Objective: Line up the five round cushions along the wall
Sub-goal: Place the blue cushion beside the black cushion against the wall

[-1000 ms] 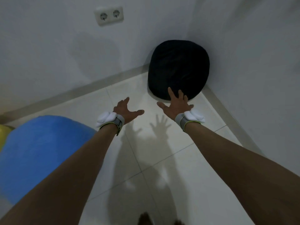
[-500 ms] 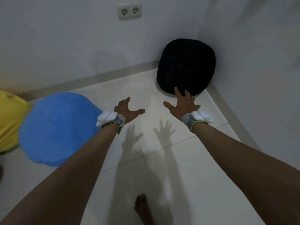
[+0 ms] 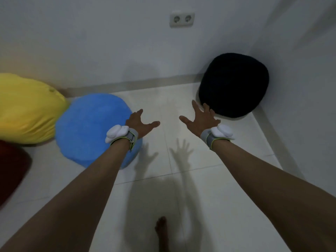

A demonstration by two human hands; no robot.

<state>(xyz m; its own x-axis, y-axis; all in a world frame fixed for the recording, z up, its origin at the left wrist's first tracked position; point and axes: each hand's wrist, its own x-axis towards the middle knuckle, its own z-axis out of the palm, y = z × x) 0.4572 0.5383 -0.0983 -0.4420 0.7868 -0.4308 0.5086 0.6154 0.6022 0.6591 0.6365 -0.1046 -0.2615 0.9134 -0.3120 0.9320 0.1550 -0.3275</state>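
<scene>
Both arms stretched forward over the floor [image 3: 174,99], pale glossy tile with thin grout lines. Left hand [image 3: 140,122] spread, fingers apart, holding nothing. Right hand [image 3: 200,120] also spread, thumb out wide, holding nothing. A white pod on a grey strap sits on each wrist: left band [image 3: 120,134], right band [image 3: 221,133].

Four cushions in view.
- Black cushion [image 3: 234,84]: propped up in the corner where the back wall [image 3: 91,42] meets the right wall [image 3: 300,70]. My right fingertips overlap its lower left edge in view; cannot tell if they touch it.
- Blue cushion [image 3: 91,128]: flat on the floor, off the wall, with a strip of tile between it and the skirting [image 3: 154,83]. My left wrist hangs over its right edge.
- Yellow cushion [image 3: 27,110]: left of the blue one, edges meeting, its far side close against the back wall.
- Dark red cushion [image 3: 11,170]: at the left frame edge, nearer me than the yellow one, partly cut off.

Open room: bare tile along the skirting between the blue and black cushions, and a clear lane of floor between my two hands. Both hands throw shadows there.

A double socket [image 3: 182,19] is high on the back wall above that gap. My bare foot [image 3: 161,231] stands on the tile at the bottom of the view.
</scene>
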